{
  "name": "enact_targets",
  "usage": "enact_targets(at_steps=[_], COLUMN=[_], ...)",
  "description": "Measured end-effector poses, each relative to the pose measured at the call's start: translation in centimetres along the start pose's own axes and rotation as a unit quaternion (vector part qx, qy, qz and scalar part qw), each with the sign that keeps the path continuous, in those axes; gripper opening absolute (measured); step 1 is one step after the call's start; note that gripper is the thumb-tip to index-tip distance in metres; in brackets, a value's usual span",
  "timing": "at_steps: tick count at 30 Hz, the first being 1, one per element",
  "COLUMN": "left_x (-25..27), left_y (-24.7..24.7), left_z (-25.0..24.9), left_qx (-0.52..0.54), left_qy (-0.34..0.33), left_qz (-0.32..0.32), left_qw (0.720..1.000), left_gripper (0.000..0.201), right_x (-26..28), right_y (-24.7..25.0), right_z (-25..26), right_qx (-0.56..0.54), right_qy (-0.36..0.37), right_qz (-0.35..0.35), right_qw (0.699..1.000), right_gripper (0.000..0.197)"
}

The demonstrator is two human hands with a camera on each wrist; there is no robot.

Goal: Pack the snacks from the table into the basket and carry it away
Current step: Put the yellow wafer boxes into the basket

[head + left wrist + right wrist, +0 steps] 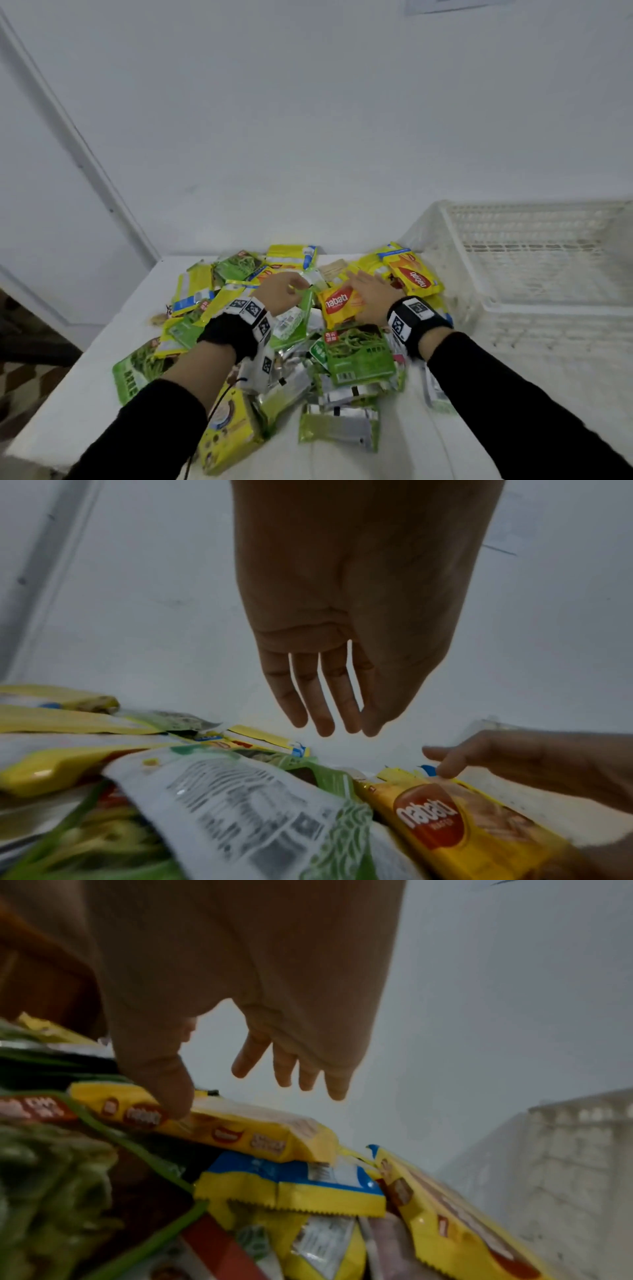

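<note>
White table (85, 394) of snack packets (356, 356) against bare white wall (308, 120) (both hands spread, fingers straight)

"nabati", seemingly, on yellow packets (340, 303)

White table (85, 387) — snack packets (356, 356) heaped across it (green, yellow) — white basket (534, 305) at right.

Left hand (281, 292) hovering, fingers (310, 696) straight; right hand (371, 297) flat, fingers (286, 1066) spread, forearms extended
</note>
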State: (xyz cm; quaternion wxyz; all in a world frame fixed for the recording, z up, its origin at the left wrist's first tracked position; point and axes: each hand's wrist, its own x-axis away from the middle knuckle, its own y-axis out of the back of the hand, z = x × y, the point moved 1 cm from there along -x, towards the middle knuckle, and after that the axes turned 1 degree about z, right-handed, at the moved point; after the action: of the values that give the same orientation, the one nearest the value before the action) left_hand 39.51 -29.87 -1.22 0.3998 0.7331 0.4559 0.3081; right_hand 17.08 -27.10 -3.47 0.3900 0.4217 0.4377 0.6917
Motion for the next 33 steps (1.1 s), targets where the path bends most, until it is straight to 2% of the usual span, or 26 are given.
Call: enact_targets(at_steps=[3,9,12,14,16,18,20,22,24,26,30,33], left_x=[-2.6,-7.7,-9.7,-10.6,-11.3,-12.2,-12.7,-12.7,-12.5,-12.1,-11.1,-10.9], left_y=[0.5,-1.3,-3.1,-4.4,-5.8,-6.8,-7.4,-7.5,-6.8,-5.3,-2.6,-0.3], left_z=[-0.6,-3.3,-5.4,-6.8,-7.7,-7.8,-7.9,-8.3,-8.7,-9.2,-10.5,-11.6], left_qx=[-0.015,-0.025,-0.046,-0.124,-0.185,-0.234,-0.293,-0.335,-0.331,-0.305,-0.202,-0.064], left_qy=[-0.032,-0.101,-0.13,-0.143,-0.153,-0.159,-0.172,-0.188,-0.184,-0.151,-0.097,-0.041], left_qz=[0.038,0.102,0.134,0.176,0.243,0.281,0.26,0.228,0.213,0.223,0.201,0.194], left_qw=[0.999,0.989,0.981,0.966,0.94,0.917,0.904,0.895,0.901,0.913,0.954,0.978], left_gripper=[0.027,0.028,0.043,0.054,0.077,0.102,0.116,0.117,0.112,0.102,0.095,0.104], right_x=[-0.5,2.4,5.5,7.7,10.1,12.3,14.0,15.4,16.4,16.9,17.6,18.0], right_y=[-0.6,-1.9,-2.2,-2.0,-1.2,-0.1,1.3,3.5,6.3,9.3,15.0,19.0], right_z=[-0.1,-0.7,-1.1,-1.6,-2.3,-2.9,-3.7,-4.6,-5.1,-5.4,-7.9,-11.8], right_qx=[0.06,0.063,0.001,-0.048,-0.072,-0.078,-0.116,-0.219,-0.288,-0.311,-0.281,-0.236], right_qy=[-0.034,-0.081,-0.113,-0.126,-0.136,-0.148,-0.148,-0.14,-0.117,-0.091,-0.06,-0.069], right_qz=[0.028,-0.017,-0.029,-0.026,-0.024,-0.029,-0.043,-0.065,-0.06,-0.063,-0.098,-0.093], right_qw=[0.997,0.995,0.993,0.991,0.988,0.985,0.981,0.964,0.948,0.944,0.953,0.965], right_gripper=[0.073,0.071,0.07,0.071,0.077,0.091,0.089,0.072,0.064,0.06,0.057,0.056])
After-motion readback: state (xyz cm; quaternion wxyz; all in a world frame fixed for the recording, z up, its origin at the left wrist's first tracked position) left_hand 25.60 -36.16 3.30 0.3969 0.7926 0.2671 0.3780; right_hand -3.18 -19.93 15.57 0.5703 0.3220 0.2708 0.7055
